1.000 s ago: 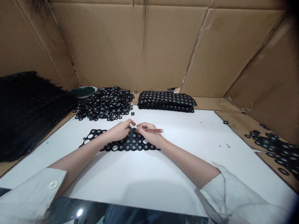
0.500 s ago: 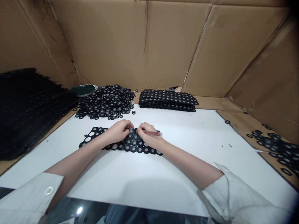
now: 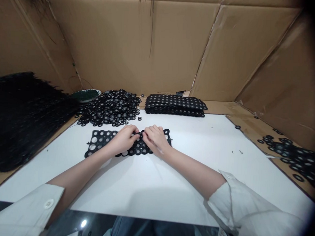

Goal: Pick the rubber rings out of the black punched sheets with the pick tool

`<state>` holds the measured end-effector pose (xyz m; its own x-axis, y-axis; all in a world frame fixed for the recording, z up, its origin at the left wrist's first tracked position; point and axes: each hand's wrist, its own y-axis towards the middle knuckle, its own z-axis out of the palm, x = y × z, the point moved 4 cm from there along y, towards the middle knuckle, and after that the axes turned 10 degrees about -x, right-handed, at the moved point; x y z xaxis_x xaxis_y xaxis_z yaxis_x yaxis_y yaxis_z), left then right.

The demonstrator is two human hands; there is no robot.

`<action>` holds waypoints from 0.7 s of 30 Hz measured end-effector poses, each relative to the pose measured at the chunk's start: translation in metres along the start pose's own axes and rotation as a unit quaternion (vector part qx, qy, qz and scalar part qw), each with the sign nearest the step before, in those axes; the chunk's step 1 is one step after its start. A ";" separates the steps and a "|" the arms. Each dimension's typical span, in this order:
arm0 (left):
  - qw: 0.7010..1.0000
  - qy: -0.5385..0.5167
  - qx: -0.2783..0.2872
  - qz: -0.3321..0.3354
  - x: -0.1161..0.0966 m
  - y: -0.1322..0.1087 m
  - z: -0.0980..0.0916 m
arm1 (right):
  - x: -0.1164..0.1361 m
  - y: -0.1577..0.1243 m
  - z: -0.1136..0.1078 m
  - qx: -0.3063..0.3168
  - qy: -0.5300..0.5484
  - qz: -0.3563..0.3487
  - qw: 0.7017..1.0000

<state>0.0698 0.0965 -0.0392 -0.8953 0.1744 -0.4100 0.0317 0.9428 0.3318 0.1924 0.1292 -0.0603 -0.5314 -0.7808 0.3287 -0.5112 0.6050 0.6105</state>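
A black rubber sheet of joined rings (image 3: pixel 102 140) lies on the white board in front of me, its round holes showing white or grey. My left hand (image 3: pixel 126 139) is closed at the sheet's middle, thumb and fingertips pinching its far edge. Close beside it, my right hand (image 3: pixel 156 139) has its fingers bent over the same edge, and its palm covers part of the right half. A pale streak shows by the right wrist; the reddish clear-handled tool seen earlier is otherwise hidden.
A heap of loose black rings (image 3: pixel 112 107) sits behind the sheet, near a bowl of dark green bits (image 3: pixel 85 95). Stacked ring sheets (image 3: pixel 175 104) lie at the back. A tall black pile (image 3: pixel 24 122) stands left; more rings (image 3: pixel 296 157) lie right. Cardboard walls (image 3: pixel 129 43) surround the board.
My right hand has turned over, so the reddish handle no longer shows. The sheet has shifted slightly up and tilted, its right end now rising behind my right hand.
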 end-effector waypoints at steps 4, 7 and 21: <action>1.000 -0.018 -0.002 -0.017 0.007 0.003 0.000 | -0.018 0.000 0.000 0.011 0.127 0.127 0.984; 0.999 -0.047 -0.002 -0.022 0.014 0.005 0.001 | -0.020 -0.001 0.000 0.010 0.171 0.131 0.977; 0.993 0.000 0.107 -0.043 0.019 0.003 -0.005 | -0.004 -0.006 -0.003 -0.031 0.089 0.026 0.995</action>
<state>0.0510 0.1012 -0.0414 -0.8983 0.0917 -0.4296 0.0497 0.9929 0.1080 0.1994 0.1281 -0.0628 -0.4254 -0.7672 0.4800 -0.4398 0.6388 0.6313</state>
